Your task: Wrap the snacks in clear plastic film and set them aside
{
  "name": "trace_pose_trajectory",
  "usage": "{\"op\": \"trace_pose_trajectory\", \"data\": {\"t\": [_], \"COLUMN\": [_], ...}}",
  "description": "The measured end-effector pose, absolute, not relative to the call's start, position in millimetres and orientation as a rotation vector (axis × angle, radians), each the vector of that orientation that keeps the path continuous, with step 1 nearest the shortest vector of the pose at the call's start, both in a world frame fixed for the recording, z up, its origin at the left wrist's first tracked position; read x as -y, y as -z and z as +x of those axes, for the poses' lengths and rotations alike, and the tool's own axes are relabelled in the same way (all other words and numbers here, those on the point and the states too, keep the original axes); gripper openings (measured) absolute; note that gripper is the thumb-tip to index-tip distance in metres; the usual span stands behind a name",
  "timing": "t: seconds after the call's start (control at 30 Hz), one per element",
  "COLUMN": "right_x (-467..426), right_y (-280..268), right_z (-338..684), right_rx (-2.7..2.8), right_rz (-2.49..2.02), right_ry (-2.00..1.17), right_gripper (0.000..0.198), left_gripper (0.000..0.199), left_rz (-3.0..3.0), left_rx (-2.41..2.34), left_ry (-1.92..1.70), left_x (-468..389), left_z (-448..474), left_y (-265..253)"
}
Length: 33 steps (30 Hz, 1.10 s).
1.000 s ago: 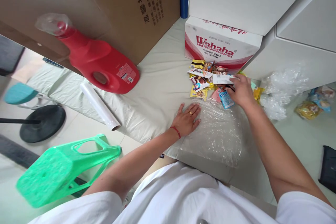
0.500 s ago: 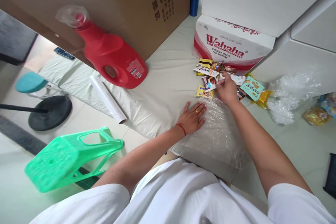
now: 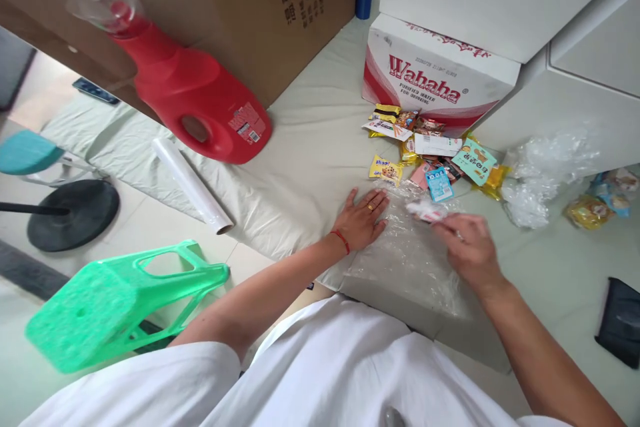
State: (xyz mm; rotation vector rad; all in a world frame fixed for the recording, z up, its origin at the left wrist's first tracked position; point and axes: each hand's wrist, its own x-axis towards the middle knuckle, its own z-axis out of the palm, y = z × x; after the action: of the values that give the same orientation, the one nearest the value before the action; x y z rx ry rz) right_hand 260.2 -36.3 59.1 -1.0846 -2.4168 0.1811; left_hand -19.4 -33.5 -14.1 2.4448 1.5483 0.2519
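Observation:
My left hand (image 3: pixel 361 219) lies flat with fingers spread, on the upper left edge of a clear plastic bag (image 3: pixel 405 273). Over the bag's right side, my right hand (image 3: pixel 470 243) pinches a small white and red snack packet (image 3: pixel 426 211), smeared by motion. Just beyond the bag lies a pile of wrapped snacks: a yellow packet (image 3: pixel 385 170), a blue packet (image 3: pixel 440 185), a white packet (image 3: pixel 439 145) and a green packet (image 3: pixel 474 160), with several others partly hidden beneath.
Behind the snacks stands a Wahaha carton (image 3: pixel 435 80). Crumpled clear plastic (image 3: pixel 530 177) and more snacks (image 3: pixel 590 212) lie to the right. On the left are a red jug (image 3: pixel 200 93), a film roll (image 3: pixel 193 187), a green stool (image 3: pixel 90 307) and a large cardboard box (image 3: pixel 240 27).
My right hand has moved from the snack pile toward me and right, carrying the white and red packet. The blue packet now shows in the pile. My left hand stays on the bag.

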Motion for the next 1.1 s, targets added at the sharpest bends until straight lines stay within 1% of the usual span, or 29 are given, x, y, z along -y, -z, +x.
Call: {"op": "trace_pose_trajectory", "data": {"t": [0.1,0.17,0.27,0.37,0.4,0.53,0.67,0.77,0.9,0.97,1.03,1.1], "right_x": [61.3,65.8,58.2,48.2,46.6,47.5,50.8,51.3,44.7,33.3,14.5,-9.5], "right_y": [-37.5,-32.5,-37.5,-38.7,-36.5,-25.9,-25.5,-23.2,-16.7,-17.6,-20.6,-22.6], "right_z": [256.9,257.3,254.5,242.5,237.9,231.6,239.6,238.9,241.0,249.7,260.5,268.0], "right_rx": [2.69,2.685,2.518,2.544,2.581,2.59,2.486,2.512,2.539,2.463,2.339,2.232], "right_rz": [-0.806,-0.782,-0.991,-1.209,-1.265,-1.359,-1.256,-1.287,-1.369,-1.355,-1.451,-1.653], "right_ry": [-0.402,-0.471,-0.438,-0.429,-0.436,-0.448,-0.434,-0.43,-0.54,-0.589,-0.527,-0.405], "right_gripper": [0.032,0.031,0.033,0.054,0.058,0.052,0.054,0.056,0.06,0.058,0.05,0.049], "left_gripper": [0.058,0.057,0.057,0.058,0.058,0.058,0.058,0.058,0.058,0.058,0.059,0.059], "left_rz": [2.442,2.448,2.453,2.45,2.451,2.467,2.466,2.444,2.434,2.438,2.444,2.444], "left_rx": [-1.558,-1.552,-1.55,-1.568,-1.573,-1.579,-1.576,-1.578,-1.584,-1.583,-1.581,-1.581], "left_ry": [-0.244,-0.232,-0.207,-0.19,-0.187,-0.173,-0.162,-0.172,-0.18,-0.186,-0.196,-0.204], "left_x": [33.4,33.1,32.9,33.4,33.5,33.5,33.1,33.1,33.3,33.2,32.9,32.5], "left_z": [-19.1,-19.0,-19.1,-18.9,-18.9,-19.2,-19.6,-19.2,-18.1,-18.0,-18.4,-19.0], "left_y": [12.7,12.3,12.4,12.4,12.3,13.0,14.1,13.1,11.6,12.2,13.5,14.6]}}
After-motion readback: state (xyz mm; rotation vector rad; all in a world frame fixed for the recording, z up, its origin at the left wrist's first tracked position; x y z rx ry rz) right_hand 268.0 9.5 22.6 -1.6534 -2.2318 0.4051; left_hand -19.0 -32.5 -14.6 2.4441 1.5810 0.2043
